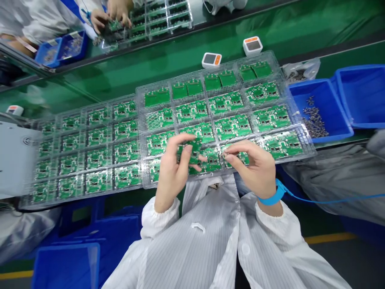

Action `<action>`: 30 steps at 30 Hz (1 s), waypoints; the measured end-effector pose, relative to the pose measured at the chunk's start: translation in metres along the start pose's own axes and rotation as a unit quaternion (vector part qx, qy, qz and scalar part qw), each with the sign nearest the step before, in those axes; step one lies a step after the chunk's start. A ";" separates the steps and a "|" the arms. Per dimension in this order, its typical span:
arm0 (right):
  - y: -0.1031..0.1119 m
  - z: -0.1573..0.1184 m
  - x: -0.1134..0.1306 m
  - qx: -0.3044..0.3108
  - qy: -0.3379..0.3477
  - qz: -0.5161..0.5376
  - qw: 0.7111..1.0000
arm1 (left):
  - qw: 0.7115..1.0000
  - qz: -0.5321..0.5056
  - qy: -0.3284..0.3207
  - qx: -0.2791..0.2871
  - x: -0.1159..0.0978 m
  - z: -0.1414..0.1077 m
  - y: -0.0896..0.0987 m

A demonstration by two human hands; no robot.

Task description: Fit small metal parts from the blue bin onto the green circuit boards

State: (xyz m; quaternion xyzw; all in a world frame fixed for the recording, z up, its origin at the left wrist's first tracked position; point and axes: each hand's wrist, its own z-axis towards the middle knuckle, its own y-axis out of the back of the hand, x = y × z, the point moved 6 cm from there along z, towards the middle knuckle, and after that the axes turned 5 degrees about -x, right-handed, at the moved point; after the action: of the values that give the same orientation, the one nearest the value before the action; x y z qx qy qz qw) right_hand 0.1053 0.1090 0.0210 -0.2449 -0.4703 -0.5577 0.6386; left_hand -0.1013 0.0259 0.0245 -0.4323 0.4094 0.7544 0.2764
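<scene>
My left hand [174,170] holds a green circuit board [196,147] between thumb and fingers, just above a clear plastic tray [152,120]. Beside it, my right hand [255,166] has thumb and index finger pinched together on a small part whose kind I cannot make out. A blue strap with a cord circles the right wrist. Rows of green circuit boards [231,126] fill the tray's compartments, and one compartment at the left is half bare.
Left of this tray lies another tray of boards [125,130], partly behind a white device [18,156]. Small metal parts [314,120] lie in a blue bin [341,116] at right. Two white timers [211,60] stand behind. Across the bench, a co-worker's hands [111,16] handle a board.
</scene>
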 end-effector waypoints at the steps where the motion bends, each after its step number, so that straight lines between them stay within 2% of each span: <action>1: 0.000 0.001 0.003 -0.004 0.015 -0.003 1.000 | 0.999 -0.024 0.019 0.034 -0.001 -0.002 -0.009; 4: 0.000 0.001 0.008 -0.007 0.053 -0.020 0.998 | 0.991 -0.072 0.053 0.102 -0.005 -0.008 -0.027; 10: 0.000 -0.005 0.006 0.005 0.075 -0.047 0.996 | 0.988 -0.070 0.027 0.137 -0.013 -0.009 -0.037; 14: 0.004 -0.006 0.003 -0.004 0.051 -0.029 0.998 | 0.993 -0.051 0.011 0.108 -0.011 -0.011 -0.037; 20: 0.004 -0.005 -0.003 0.007 -0.003 0.041 0.999 | 0.995 0.001 -0.072 0.075 -0.019 -0.013 -0.040; 25: 0.004 -0.008 -0.005 0.009 -0.025 0.034 0.999 | 0.995 -0.001 -0.072 0.065 -0.024 -0.010 -0.041; 30: 0.008 -0.008 -0.003 0.030 -0.009 0.029 0.999 | 0.993 0.011 -0.087 0.080 -0.025 -0.009 -0.040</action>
State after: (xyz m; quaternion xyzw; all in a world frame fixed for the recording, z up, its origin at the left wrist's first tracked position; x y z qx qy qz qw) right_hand 0.1157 0.1057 0.0169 -0.2443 -0.4849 -0.5227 0.6572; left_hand -0.0549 0.0370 0.0287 -0.3371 0.4477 0.7566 0.3369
